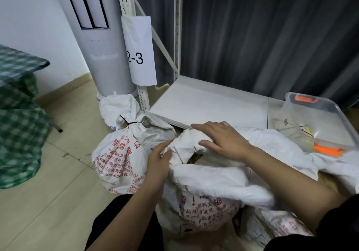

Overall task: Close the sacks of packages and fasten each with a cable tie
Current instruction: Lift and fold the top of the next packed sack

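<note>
Open sack: a white woven plastic sack with red printed characters [206, 210] stands on the floor in front of the person, against the low shelf; its mouth is gathered into a crumpled roll of white fabric, not tied.
Left hand: the left hand [158, 163] grips the gathered left end of the sack mouth, its fingers [165, 149] curled tightly around the bunched fabric.
Right hand: the right hand [221, 138] lies palm-down on top of the rolled sack mouth, fingers nearly straight and together, thumb tucked under the roll's near edge.
Tied sack: a second white woven sack with red print [120, 157] sits on the floor to the left, its neck cinched by a thin black cable tie [127, 122], the tie's tail sticking up.
Shelf: a pale grey metal shelf board [209, 103] lies just behind the open sack.
Bin: a clear plastic storage bin with orange latches [318, 118] rests on the shelf at right; thin coloured strips lie inside, too small to identify.
Label: a white paper sheet marked "2-3" [140, 50] hangs on the shelf upright.
Left edge: green checked fabric [17, 115] is piled over something.
</note>
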